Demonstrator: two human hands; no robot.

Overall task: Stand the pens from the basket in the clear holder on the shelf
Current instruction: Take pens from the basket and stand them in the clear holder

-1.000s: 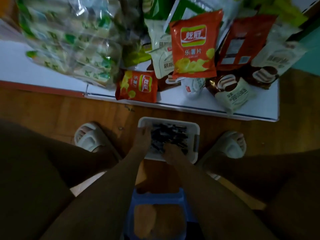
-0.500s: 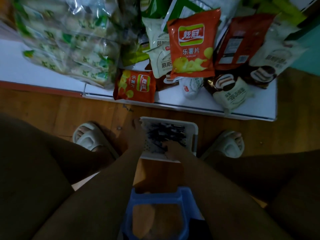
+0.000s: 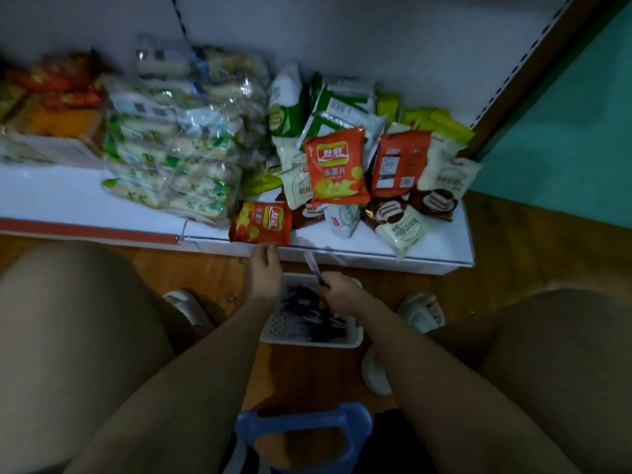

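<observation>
Right hand (image 3: 338,291) pinches one pen (image 3: 313,265), fingers curled round its dark end, light end pointing up toward the shelf (image 3: 376,249) edge. Left hand (image 3: 263,271) hangs over the basket (image 3: 307,340) rim, fingers loosely curled, holding nothing. Remaining pens (image 3: 304,302) lie piled in basket on the floor. Crisp bag (image 3: 261,222) just beyond left fingertips.

Lighting's dim, but colours still read. The basket (image 3: 352,338) is white with a dotted, perforated floor, and the pens (image 3: 309,304) piled in it look black. The shelf (image 3: 51,196) is white with a red strip along part of its front edge. Chip bags (image 3: 337,167) are orange-red with a yellow-and-red logo. Floor (image 3: 533,241) is brown wood, the wall (image 3: 574,124) is teal, the stool (image 3: 304,431) is blue, and the slippers (image 3: 419,311) are pale.
</observation>
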